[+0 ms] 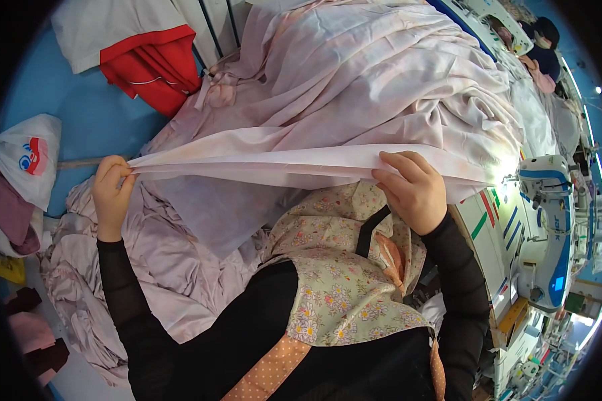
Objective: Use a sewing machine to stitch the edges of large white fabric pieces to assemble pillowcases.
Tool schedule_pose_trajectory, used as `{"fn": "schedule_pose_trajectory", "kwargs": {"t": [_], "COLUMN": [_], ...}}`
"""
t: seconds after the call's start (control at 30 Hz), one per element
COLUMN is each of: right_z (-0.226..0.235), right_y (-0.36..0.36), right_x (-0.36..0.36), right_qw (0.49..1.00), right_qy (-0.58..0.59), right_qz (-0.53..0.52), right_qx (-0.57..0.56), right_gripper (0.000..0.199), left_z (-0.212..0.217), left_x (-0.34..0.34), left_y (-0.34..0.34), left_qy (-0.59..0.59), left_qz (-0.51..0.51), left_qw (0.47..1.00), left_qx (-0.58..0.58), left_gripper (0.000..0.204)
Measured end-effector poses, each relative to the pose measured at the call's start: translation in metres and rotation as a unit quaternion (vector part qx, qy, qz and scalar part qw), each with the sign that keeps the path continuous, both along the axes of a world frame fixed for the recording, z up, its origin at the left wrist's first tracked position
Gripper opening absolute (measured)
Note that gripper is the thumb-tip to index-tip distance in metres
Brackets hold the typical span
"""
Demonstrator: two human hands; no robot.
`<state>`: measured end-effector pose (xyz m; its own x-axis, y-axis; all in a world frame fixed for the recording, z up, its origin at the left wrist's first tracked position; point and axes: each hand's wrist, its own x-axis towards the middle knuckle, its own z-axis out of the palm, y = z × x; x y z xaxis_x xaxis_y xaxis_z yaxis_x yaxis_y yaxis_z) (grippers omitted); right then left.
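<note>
I saw my left hand (112,194) pinching one end of a folded edge of pale pink cloth (354,87), thin, smooth and heaped in soft wrinkles over the tabletop. My right hand (413,189) clenched the same edge further along, so it ran taut between both grips. A white-and-blue sewing machine (548,227) stood at right. A red-and-white garment (147,60) lay top left; below it sat a white plastic bag (27,157) with what looked like a red-and-blue round mark.

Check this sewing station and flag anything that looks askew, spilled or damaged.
Nothing looks damaged. The pink fabric lies bunched on the table, its edge stretched taut between the left hand and right hand; more hangs crumpled at lower left.
</note>
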<state>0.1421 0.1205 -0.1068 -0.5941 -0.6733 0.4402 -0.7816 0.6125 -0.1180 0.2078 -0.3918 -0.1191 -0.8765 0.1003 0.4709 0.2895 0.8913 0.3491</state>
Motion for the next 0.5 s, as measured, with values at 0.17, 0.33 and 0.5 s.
{"fn": "schedule_pose_trajectory", "kwargs": {"t": [0.17,0.33,0.5], "right_z": [-0.008,0.000,0.005], "right_y": [-0.002,-0.003,-0.009], "right_x": [-0.006,-0.004,0.006], "right_qw": [0.996,0.994,0.992], "right_qy": [-0.040,-0.027,-0.046], "right_qz": [-0.078,-0.105,-0.117], "right_qx": [0.013,0.014,0.009], "right_gripper": [0.017,0.012,0.009], "left_z": [-0.007,-0.024,-0.033], "left_x": [0.000,-0.004,-0.014], "left_y": [0.002,0.008,0.027], "left_qy": [0.024,0.018,-0.022], "left_qz": [0.034,0.059,0.099], "left_qw": [0.999,0.998,0.990], "left_qx": [-0.018,0.030,0.095], "left_gripper": [0.017,0.015,0.015]}}
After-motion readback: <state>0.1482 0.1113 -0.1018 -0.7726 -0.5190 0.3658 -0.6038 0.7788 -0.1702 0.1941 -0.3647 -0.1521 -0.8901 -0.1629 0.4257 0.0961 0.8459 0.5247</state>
